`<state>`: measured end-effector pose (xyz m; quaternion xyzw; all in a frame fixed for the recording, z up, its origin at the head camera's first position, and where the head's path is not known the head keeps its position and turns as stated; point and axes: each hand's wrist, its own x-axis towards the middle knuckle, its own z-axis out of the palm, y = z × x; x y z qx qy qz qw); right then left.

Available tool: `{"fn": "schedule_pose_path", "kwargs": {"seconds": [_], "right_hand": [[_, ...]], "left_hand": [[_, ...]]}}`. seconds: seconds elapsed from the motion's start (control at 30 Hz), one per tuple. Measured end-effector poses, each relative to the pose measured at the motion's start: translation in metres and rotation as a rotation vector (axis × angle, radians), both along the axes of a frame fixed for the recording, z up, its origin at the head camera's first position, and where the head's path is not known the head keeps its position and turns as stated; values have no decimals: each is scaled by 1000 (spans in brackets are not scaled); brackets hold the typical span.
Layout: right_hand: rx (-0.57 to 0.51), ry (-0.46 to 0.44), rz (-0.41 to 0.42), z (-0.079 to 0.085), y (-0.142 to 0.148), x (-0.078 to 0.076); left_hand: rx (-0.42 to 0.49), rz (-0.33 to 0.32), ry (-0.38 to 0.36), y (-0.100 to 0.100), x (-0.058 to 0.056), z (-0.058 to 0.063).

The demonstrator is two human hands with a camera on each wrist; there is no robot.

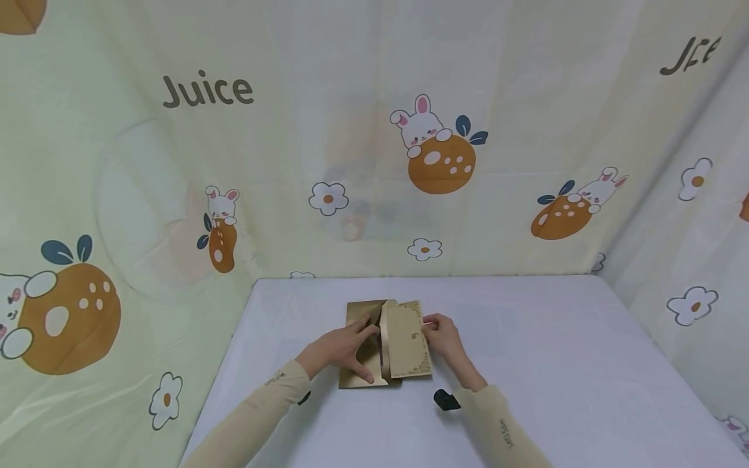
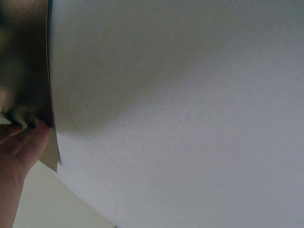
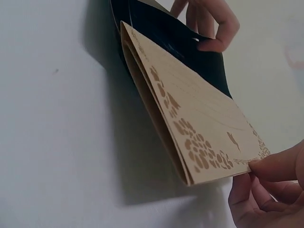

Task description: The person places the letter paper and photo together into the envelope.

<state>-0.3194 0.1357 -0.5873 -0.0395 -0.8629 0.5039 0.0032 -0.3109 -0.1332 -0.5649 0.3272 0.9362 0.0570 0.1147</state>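
Observation:
A gold envelope (image 1: 361,312) lies on the table in the head view, its dark inside (image 3: 164,31) showing in the right wrist view. Over its right side is a folded cream card (image 1: 407,344) with brown-gold scrollwork at its corners. My right hand (image 1: 443,335) pinches the card's right edge between thumb and fingers. The card is tilted and raised off the table at its near edge. My left hand (image 1: 341,349) spreads over the envelope, thumb near the bottom, fingers curled at the edge of its opening. Whether the card's left edge is inside the envelope I cannot tell.
The white table (image 1: 526,338) runs out to both sides and behind the envelope. A curtain (image 1: 281,162) printed with rabbits, oranges and flowers hangs behind it. A small black device (image 1: 446,400) sits by my right wrist.

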Motion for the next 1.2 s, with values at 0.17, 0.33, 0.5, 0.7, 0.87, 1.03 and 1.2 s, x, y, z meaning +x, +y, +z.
{"fn": "schedule_pose_path", "kwargs": {"seconds": [0.17, 0.33, 0.5, 0.7, 0.87, 1.03, 1.2], "right_hand": [[9, -7, 5, -3, -9, -2], [16, -9, -3, -6, -17, -3], [-1, -7, 2, -4, -26, -1], [-37, -16, 33, -9, -36, -1], [-17, -9, 78, -13, -45, -3], [4, 25, 117, -15, -55, -4], [25, 68, 151, -16, -63, -4]], "left_hand": [[-5, -5, 10, 1, 1, 3], [-9, 2, 12, 1, 1, 2], [-19, 2, 29, 1, -1, -1], [-11, 3, 33, 0, -1, -1], [-18, 8, 30, 1, -1, 0], [-16, -1, 35, 1, -1, 0], [-15, -11, 47, 1, -1, -2]]}}
